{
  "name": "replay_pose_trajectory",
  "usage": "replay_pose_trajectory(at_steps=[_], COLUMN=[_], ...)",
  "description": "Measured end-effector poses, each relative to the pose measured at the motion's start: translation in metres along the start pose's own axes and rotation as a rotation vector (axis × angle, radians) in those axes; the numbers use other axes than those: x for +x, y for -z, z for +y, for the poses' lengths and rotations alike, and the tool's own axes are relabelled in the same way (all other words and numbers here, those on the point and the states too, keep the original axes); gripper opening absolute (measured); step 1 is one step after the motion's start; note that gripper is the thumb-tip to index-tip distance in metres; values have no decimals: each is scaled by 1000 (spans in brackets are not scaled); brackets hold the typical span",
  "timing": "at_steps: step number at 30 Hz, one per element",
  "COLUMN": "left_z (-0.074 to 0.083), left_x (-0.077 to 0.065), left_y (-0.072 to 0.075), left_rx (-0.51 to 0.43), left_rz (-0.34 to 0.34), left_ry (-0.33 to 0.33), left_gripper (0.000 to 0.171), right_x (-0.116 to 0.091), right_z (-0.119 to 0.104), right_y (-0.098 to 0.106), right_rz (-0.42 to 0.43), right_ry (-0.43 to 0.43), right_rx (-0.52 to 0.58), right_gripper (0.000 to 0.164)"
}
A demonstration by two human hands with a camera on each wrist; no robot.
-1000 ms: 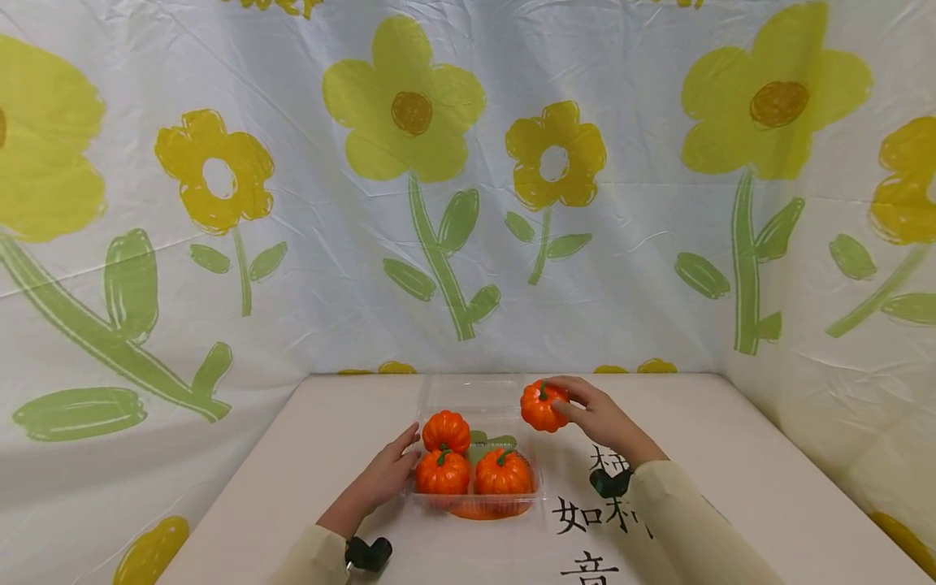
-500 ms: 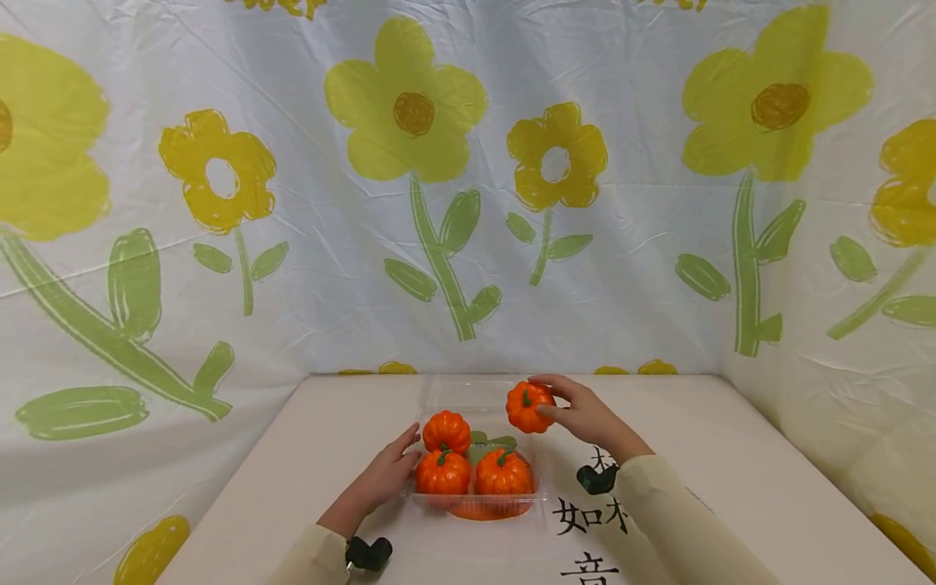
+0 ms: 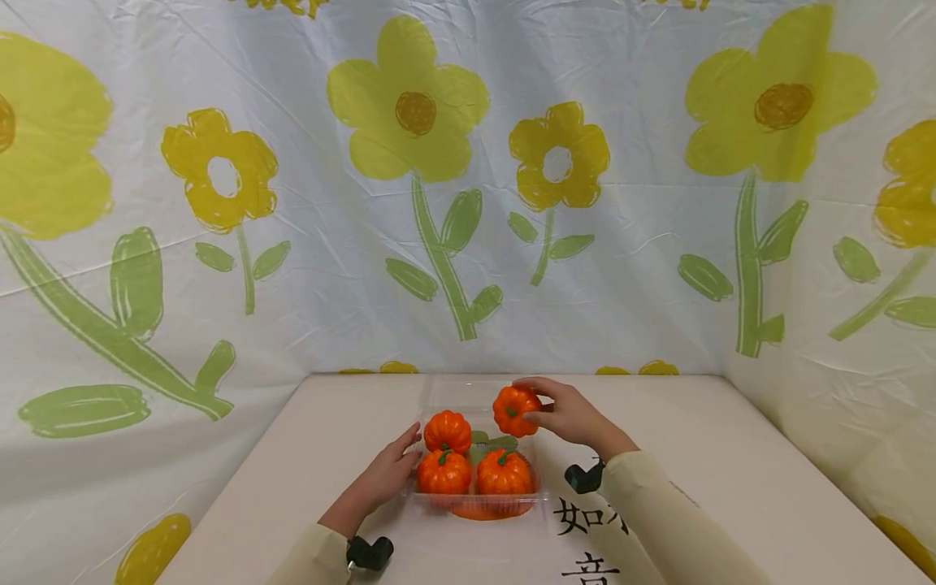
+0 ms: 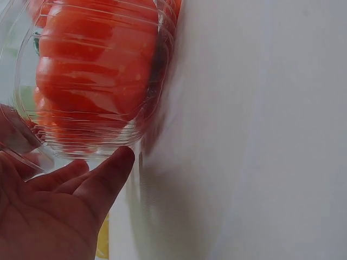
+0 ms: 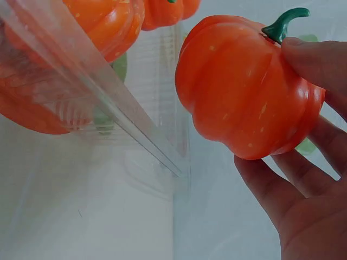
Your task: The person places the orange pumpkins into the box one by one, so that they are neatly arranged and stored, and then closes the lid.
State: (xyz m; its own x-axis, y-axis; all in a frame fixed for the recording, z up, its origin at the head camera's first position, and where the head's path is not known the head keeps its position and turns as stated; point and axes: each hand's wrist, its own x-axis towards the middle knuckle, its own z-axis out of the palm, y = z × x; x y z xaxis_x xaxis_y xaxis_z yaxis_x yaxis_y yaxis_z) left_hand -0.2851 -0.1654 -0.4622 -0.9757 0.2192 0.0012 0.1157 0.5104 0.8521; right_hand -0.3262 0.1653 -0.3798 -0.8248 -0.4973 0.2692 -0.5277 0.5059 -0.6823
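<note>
My right hand point(image 3: 574, 413) grips a small orange toy pumpkin point(image 3: 514, 410) with a green stem, between thumb and fingers. It is held up over the back right part of a clear plastic clamshell box point(image 3: 544, 479). The right wrist view shows this pumpkin point(image 5: 244, 86) beside the box's clear rim point(image 5: 130, 130). Three more pumpkins sit in the box: one at back left point(image 3: 448, 431), one at front left point(image 3: 444, 473) and one at front right point(image 3: 504, 473). My left hand point(image 3: 387, 471) rests against the box's left side, its fingertips point(image 4: 126, 156) at the ribbed plastic wall.
The box's clear lid point(image 3: 468, 392) lies folded back behind it. The pale table cover point(image 3: 695, 439) has black printed characters point(image 3: 585, 516) right of the box and a printed orange shape point(image 3: 490, 510) under its front. A flower-print curtain point(image 3: 629, 284) hangs around the table.
My right hand has moved left with the pumpkin, from right of the box to over its back right part. The pumpkin's stem has tipped toward the camera. The left hand stays in place.
</note>
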Motion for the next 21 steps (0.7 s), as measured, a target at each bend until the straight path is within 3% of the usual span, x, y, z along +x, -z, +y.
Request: replay_pose_trajectory(at_steps=[21], left_z=[3], left_x=[0], left_y=[3], left_rx=[-9], left_rz=[-28], left_ry=[2], left_gripper=[57], right_x=[15], right_z=[3], right_y=[-24], right_rz=[-69], right_ry=[5], right_rx=[0], right_gripper=[40])
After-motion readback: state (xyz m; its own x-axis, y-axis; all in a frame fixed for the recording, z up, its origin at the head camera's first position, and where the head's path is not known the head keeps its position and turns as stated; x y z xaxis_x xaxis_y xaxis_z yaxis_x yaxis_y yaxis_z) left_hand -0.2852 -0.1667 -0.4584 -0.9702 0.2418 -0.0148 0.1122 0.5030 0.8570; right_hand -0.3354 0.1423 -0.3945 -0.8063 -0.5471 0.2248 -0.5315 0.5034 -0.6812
